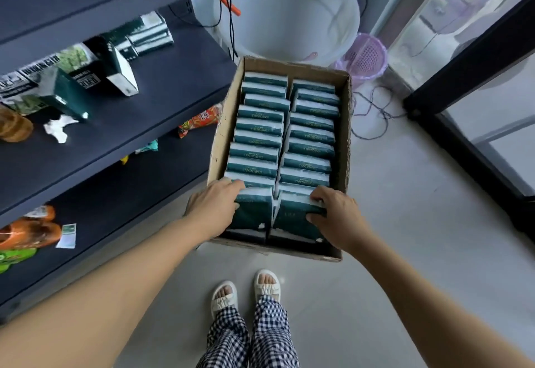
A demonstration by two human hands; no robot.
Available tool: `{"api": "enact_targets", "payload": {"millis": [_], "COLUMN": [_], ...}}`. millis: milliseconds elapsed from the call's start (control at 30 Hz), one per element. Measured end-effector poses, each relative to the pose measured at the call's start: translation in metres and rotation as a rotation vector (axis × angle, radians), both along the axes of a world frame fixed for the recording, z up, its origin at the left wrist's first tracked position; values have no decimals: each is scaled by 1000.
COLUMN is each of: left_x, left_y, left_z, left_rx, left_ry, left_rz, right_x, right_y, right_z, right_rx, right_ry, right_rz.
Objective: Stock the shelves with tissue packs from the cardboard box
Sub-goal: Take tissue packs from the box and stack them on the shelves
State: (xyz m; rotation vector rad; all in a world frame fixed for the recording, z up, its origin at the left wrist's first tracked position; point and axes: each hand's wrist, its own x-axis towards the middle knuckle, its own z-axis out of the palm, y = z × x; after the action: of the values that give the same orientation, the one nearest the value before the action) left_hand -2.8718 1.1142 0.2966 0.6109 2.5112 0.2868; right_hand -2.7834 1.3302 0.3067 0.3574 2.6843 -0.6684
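Floor [405, 222] open right; box [344, 136] edge touches shelf [173, 83].

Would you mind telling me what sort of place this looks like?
Probably a small shop: dark metal shelves holding packaged snacks, and a brown cardboard box full of green tissue packs.

"COMFORTABLE" in pale capitals, upside down, on the boxed green tissue packs [258, 116].

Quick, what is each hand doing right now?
Left hand: grips the nearest left-row tissue pack.
Right hand: grips the nearest right-row tissue pack.
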Motion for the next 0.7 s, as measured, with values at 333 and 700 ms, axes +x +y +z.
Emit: {"api": "enact_targets", "payload": {"millis": [333,700], "left_x": [-41,-50], "left_y": [-17,-91], "left_z": [150,307], "left_rx": [300,532], "left_ry": [140,325], "left_rz": [284,511], "right_x": [-51,-116], "right_y": [21,-25], "right_z": [144,304], "right_rx": [-64,-139], "right_ry": [219,456], "right_rz": [8,222]}}
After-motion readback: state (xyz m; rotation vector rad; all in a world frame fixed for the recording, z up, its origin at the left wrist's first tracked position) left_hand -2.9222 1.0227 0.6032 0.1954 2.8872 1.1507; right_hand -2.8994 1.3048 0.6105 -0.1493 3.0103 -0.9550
